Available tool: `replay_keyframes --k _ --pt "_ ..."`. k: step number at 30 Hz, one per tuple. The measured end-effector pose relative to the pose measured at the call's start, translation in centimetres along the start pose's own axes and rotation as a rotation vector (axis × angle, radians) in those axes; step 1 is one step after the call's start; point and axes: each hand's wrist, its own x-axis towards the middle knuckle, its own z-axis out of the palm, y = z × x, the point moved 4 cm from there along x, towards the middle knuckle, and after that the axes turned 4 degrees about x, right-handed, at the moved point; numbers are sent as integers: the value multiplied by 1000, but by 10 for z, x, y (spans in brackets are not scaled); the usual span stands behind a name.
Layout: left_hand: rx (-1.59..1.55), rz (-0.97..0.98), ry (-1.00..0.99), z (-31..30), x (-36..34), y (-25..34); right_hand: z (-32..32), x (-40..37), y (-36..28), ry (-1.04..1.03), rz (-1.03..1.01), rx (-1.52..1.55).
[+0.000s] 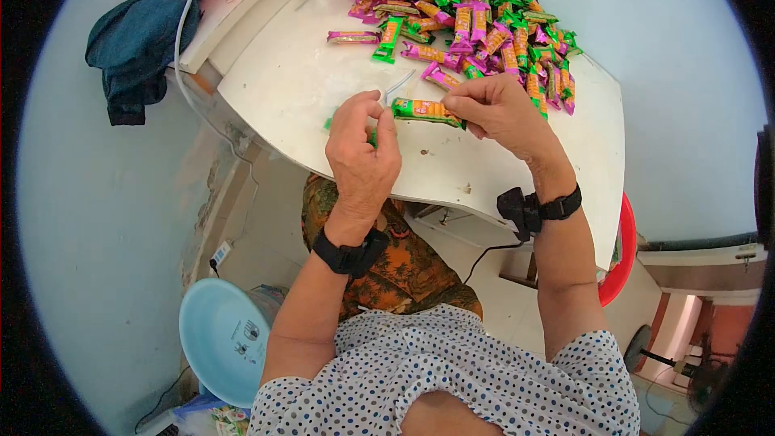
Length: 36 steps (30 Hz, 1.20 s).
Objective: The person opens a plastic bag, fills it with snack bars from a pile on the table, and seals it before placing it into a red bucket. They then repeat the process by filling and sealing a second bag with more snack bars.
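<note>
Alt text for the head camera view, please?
A person's right hand pinches one end of a green-and-orange snack packet over a white table, the left hand near its other end; beyond lies a heap of pink and green packets.

Arms (311, 315) forward, right grip (502, 117) in pinch

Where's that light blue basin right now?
In the head view, the light blue basin is at lower left, below the white power strip and beside the person's left arm.
</note>
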Motion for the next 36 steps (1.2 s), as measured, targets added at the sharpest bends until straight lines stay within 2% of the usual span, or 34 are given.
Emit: replay_keyframes --k 7,10,13,16,19,23,26,27,28,30,33,36 --pt "-19 50 -12 1 2 4 21 10 18 -42 -12 64" --pt "-12 80 -19 0 3 7 45 15 21 -109 -111 79" --pt "-25 74 -32 -1 3 6 58 20 28 -65 -98 78" --pt "-65 82 -69 3 2 7 58 22 28 23 -187 -31" --pt "-96 119 -100 5 3 12 57 20 28 371 -558 -513" --pt "-33 118 -150 5 5 14 46 17 27 284 -427 -445" --pt "-8 110 -164 6 3 16 -5 9 7 349 -369 -640" --pt "-13 119 -161 6 3 15 -25 1 -3 432 -350 -718" --pt "-17 129 -160 6 3 14 -49 -3 0 482 -139 -775" --pt "-1 135 -159 6 3 14 -81 -17 0 448 89 -953" --pt "0 129 -150 6 2 12 -102 -25 18 426 177 -1063" --pt "-12 116 -151 7 1 11 -106 -17 27 318 255 -1004"
